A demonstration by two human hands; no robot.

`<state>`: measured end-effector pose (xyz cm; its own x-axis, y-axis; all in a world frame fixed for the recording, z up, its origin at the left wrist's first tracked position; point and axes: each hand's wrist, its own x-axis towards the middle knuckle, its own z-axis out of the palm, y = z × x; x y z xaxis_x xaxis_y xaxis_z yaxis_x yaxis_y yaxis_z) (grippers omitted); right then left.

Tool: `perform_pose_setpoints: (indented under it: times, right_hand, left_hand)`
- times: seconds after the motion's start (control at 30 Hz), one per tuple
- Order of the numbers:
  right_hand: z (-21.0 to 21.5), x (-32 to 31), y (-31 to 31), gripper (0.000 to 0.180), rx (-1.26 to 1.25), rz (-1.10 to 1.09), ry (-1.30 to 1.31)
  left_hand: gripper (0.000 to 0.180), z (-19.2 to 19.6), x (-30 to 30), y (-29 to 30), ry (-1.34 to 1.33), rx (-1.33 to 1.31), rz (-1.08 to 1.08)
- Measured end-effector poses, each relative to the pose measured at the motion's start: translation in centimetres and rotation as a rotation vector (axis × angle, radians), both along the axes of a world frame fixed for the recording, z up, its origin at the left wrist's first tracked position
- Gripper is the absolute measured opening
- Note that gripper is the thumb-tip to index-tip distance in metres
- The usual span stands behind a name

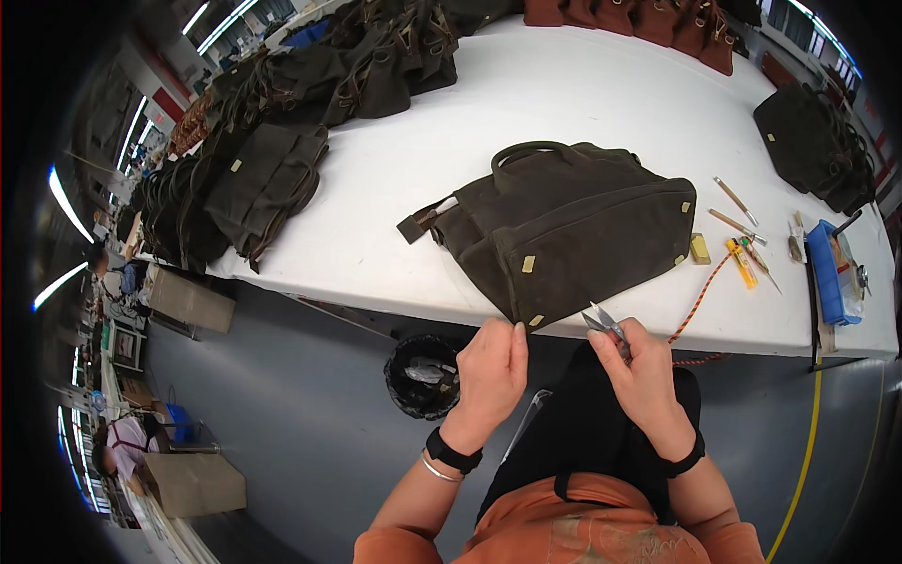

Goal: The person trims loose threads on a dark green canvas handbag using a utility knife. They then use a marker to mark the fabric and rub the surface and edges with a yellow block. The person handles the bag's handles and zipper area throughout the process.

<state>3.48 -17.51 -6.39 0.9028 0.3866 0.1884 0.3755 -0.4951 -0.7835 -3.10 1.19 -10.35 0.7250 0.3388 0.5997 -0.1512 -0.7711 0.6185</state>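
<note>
In the head view, a dark olive-brown, leather-like handbag (592,240) lies on its side along the near edge of the white-covered surface (376,179), its flat base toward the person, small yellowish patches showing near the base's corners, and its rounded handle (531,150) on the far side. The left hand (490,368) has its grip pinched closed on the bag's near bottom corner. The right hand (646,376) has its grip closed around small silvery metal snips (609,324), whose tips point at the bag, near its lower edge but apart from the pinched corner; the blades look slightly parted. To the bag's right lie a yellow cylindrical tool (741,264) and a long blue plastic tray (823,277). The step in hand seems to be close snipping work at that corner, though anything as fine as a thread is too small to tell. The next move likely calls for a steady left pinch while the snips come in precisely, keeping the blades off the bag's skin and the fingertips.
</note>
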Motion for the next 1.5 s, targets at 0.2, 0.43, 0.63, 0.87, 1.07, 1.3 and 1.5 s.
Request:
perform_pose_setpoints:
  times: [0.2,0.43,0.63,0.87,1.07,1.3,1.5]
  right_hand:
    - [-0.1,0.5,-1.4,0.033,0.013,-0.043,0.032]
    - [-0.9,0.9,-2.1,0.033,0.01,-0.08,0.021]
    - [-0.4,1.3,-4.0,0.031,0.039,-0.148,-0.008]
    - [0.9,6.5,-13.6,0.031,-0.02,-0.669,-0.179]
    - [-0.8,11.7,-21.0,0.035,-0.487,-0.788,-0.604]
    - [-0.4,11.8,-11.8,0.031,-0.277,-0.5,-0.485]
    - [-1.5,13.4,-7.6,0.024,-0.252,-0.508,-0.315]
  left_hand:
    - [0.016,-2.4,-4.3,5.7,0.103,-0.431,0.397]
    - [0.013,1.7,-4.0,5.9,0.08,-0.229,0.268]
    - [0.029,5.4,2.0,0.9,0.183,-0.178,0.028]
    - [0.049,7.6,5.1,2.2,0.235,-0.158,0.013]
    - [0.059,6.5,6.5,3.2,0.327,-0.23,-0.066]
    - [0.059,5.9,7.9,-0.7,0.436,-0.675,-0.047]
    - [0.06,4.6,8.7,-4.1,0.36,-0.925,-0.129]
